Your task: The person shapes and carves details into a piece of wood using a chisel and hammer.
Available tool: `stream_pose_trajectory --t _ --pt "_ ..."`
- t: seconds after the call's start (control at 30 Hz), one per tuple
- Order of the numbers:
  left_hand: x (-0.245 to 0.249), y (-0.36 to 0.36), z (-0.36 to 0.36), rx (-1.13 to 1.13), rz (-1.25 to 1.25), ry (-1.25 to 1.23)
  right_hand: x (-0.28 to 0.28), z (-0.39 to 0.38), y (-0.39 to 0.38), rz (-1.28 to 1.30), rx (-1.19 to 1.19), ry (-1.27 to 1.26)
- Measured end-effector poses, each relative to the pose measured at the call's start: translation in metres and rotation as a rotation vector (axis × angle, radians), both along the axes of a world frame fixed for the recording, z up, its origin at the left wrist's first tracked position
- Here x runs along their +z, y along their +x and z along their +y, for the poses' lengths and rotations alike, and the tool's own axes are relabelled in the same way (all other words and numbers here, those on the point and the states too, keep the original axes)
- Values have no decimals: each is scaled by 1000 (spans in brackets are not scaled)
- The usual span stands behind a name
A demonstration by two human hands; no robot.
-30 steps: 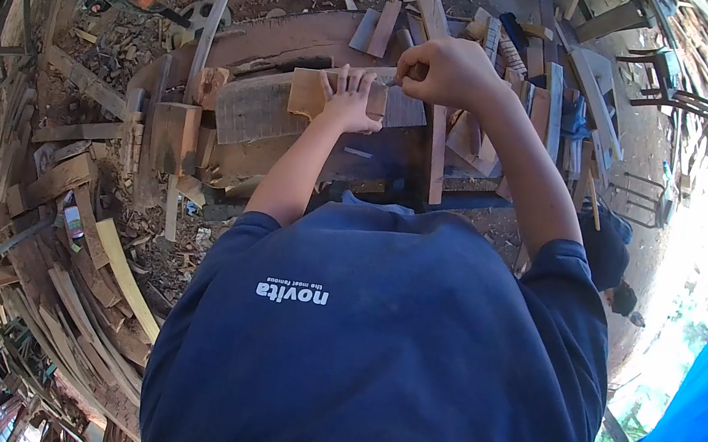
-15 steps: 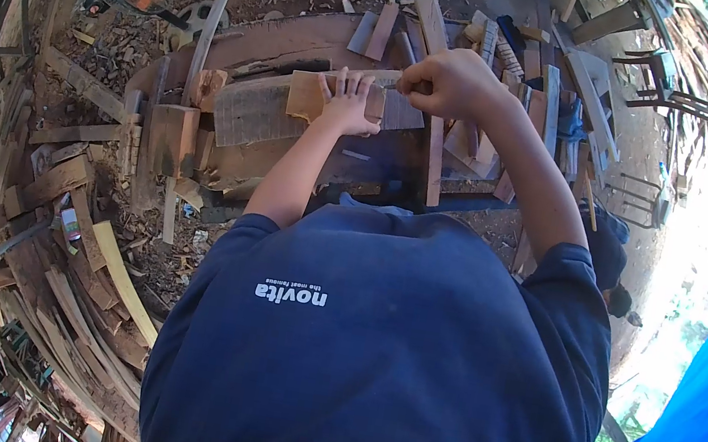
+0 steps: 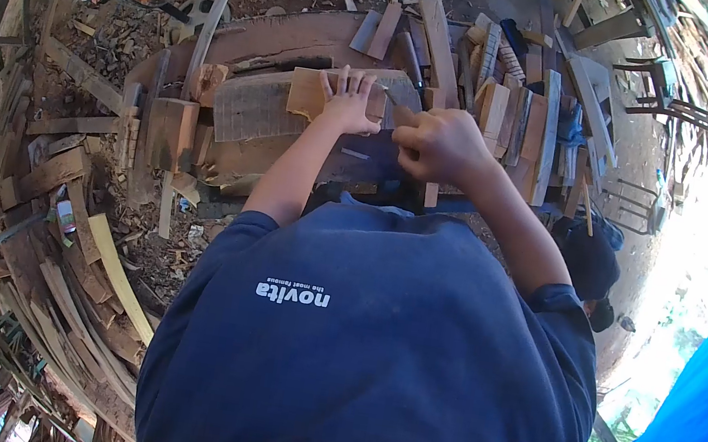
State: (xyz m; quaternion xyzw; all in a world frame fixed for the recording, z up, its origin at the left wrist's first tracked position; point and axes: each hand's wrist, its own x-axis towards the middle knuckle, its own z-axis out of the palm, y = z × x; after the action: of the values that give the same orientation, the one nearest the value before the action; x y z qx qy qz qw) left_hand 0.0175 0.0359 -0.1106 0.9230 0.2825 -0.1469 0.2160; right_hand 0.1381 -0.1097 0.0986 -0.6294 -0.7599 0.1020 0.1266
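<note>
- Upper centre: left grip (image 3: 350, 111) splayed flat over a tan, jagged-edged wooden block (image 3: 306, 93).
- Just right: right grip (image 3: 444, 145) curled tightly around a slender, grey-tipped tool (image 3: 403, 113).

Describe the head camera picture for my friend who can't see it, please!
A person's left hand lies spread on a small light-brown wooden block, while the right hand grips a slim brown tool, its tip near the block's right end. The block sits on a rough grey wooden board, with many brown wooden pieces to the right.
</note>
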Motion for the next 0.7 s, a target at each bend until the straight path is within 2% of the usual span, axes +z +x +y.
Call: stream_pose_trajectory --t 0.37,0.7 --pt "-1 -1 -1 -2 -3 12 -3 -5 3 -24 -129 25" --pt "-1 -1 -1 -6 7 25 6 2 13 -15 -65 -37"
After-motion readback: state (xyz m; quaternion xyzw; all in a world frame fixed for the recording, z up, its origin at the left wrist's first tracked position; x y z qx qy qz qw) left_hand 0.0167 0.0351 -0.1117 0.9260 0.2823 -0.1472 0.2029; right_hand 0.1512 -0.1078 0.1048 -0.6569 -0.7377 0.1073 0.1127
